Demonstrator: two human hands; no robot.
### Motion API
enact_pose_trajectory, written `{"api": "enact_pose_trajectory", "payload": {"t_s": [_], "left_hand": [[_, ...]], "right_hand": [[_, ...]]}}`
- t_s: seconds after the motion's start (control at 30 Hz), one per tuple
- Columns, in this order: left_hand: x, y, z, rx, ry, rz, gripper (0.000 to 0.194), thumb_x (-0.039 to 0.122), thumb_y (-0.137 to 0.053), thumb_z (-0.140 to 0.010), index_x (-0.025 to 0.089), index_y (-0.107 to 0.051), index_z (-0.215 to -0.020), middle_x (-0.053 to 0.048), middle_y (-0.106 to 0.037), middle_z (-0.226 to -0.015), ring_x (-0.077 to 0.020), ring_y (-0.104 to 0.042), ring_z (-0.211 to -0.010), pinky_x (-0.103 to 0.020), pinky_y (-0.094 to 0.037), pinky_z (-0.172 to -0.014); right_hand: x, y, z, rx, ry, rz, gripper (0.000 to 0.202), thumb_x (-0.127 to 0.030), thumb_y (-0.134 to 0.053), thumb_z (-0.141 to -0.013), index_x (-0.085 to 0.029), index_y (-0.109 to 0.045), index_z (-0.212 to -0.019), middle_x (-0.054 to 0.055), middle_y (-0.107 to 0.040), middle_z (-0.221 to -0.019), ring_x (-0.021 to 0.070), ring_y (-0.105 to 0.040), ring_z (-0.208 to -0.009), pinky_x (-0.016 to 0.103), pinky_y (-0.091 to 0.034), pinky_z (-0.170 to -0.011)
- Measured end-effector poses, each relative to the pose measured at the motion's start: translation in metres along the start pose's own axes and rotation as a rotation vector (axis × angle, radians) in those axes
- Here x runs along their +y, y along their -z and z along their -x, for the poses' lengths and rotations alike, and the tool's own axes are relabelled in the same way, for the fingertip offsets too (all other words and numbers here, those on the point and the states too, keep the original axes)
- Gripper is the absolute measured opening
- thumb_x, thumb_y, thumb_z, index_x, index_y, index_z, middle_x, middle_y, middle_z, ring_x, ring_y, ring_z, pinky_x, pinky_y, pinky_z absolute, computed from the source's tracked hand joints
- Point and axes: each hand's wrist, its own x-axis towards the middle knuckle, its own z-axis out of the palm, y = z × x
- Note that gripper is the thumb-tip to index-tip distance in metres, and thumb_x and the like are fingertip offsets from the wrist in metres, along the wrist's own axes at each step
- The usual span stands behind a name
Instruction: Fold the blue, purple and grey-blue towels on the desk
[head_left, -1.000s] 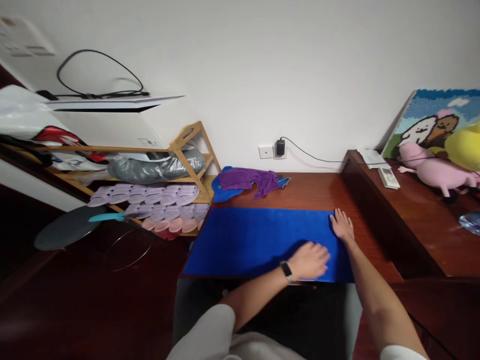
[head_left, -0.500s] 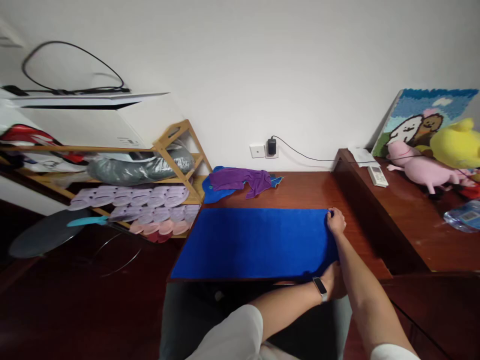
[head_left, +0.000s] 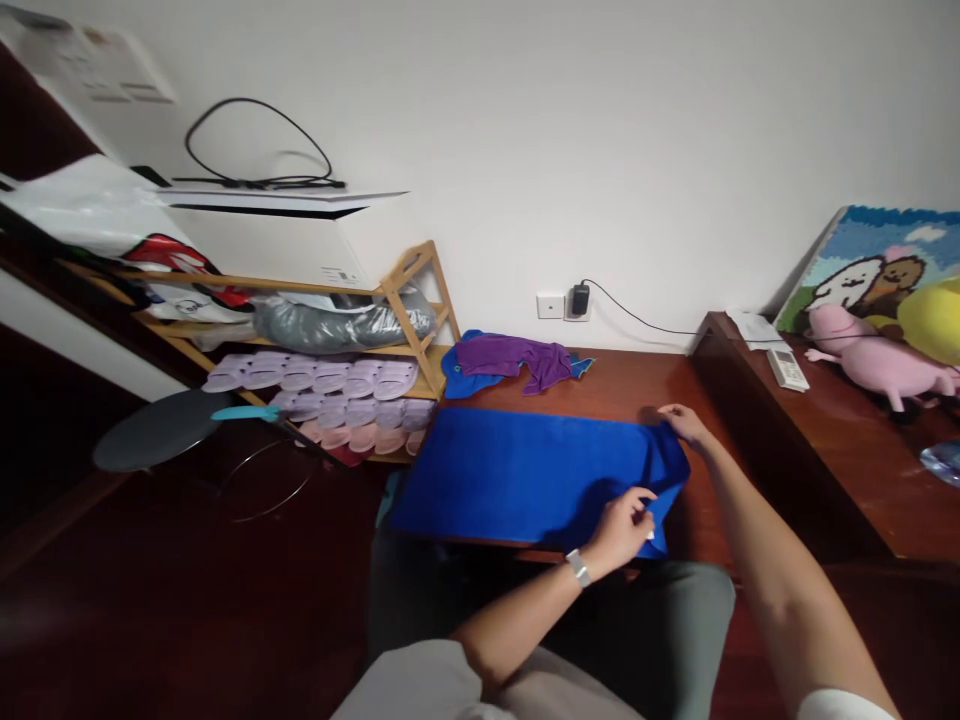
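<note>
A blue towel (head_left: 510,470) lies spread over the front of the reddish-brown wooden table (head_left: 637,380). Its right end is lifted and creased, while the left part stays flat. My right hand (head_left: 684,425) pinches the far right corner. Closer to me, my left hand (head_left: 619,528), with a wristband on the wrist, has its fingers curled on the near right part of the towel. A small white tag shows beside those fingers. Behind the towel lies a crumpled purple cloth (head_left: 514,358), partly on top of a blue cloth (head_left: 461,378).
At left, a wooden rack (head_left: 420,300) holds rows of slippers (head_left: 311,375), a wrapped grey bundle and a white box (head_left: 277,245). A round dark stool (head_left: 161,430) stands before it. On the right, a raised surface carries a remote control (head_left: 787,370) and a pink plush toy (head_left: 874,355).
The towel's right end has come up and folded inward a little. My left hand has risen from the table's front edge onto the towel. The view has shifted left.
</note>
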Motion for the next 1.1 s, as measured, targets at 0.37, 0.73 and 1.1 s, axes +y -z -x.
{"api": "enact_pose_trajectory", "payload": {"t_s": [0.37,0.73,1.1], "left_hand": [[0.01,0.208,0.139,0.628,-0.004,0.123,0.024,0.043,-0.064,-0.095,0.02,-0.071,-0.093,-0.001,-0.067,-0.083,-0.0139,-0.058,-0.068,-0.023,-0.046,-0.063],[-0.082,0.307,0.2,0.871,0.611,-0.323,0.035,0.014,-0.065,-0.09,0.023,-0.071,-0.124,-0.004,-0.079,-0.097,-0.0199,-0.076,-0.093,-0.026,-0.05,-0.081],[-0.102,0.312,0.207,0.88,0.549,-0.621,0.01,0.022,-0.064,-0.094,0.023,-0.074,-0.094,-0.006,-0.076,-0.103,-0.0241,-0.072,-0.099,-0.033,-0.052,-0.09]], "right_hand": [[-0.21,-0.191,0.023,-0.498,0.322,-0.161,0.031,-0.044,-0.076,-0.088,-0.014,-0.078,-0.097,0.004,-0.074,-0.075,0.0168,-0.067,-0.074,0.03,-0.058,-0.074],[-0.288,-0.423,0.096,-0.597,0.453,0.451,0.021,-0.034,-0.071,-0.098,-0.018,-0.075,-0.11,0.008,-0.075,-0.116,0.0235,-0.072,-0.108,0.037,-0.057,-0.096],[-0.26,-0.445,0.077,-0.536,0.541,0.536,0.034,-0.017,-0.068,-0.091,-0.021,-0.076,-0.123,0.011,-0.074,-0.131,0.0225,-0.067,-0.124,0.027,-0.047,-0.108]]}}
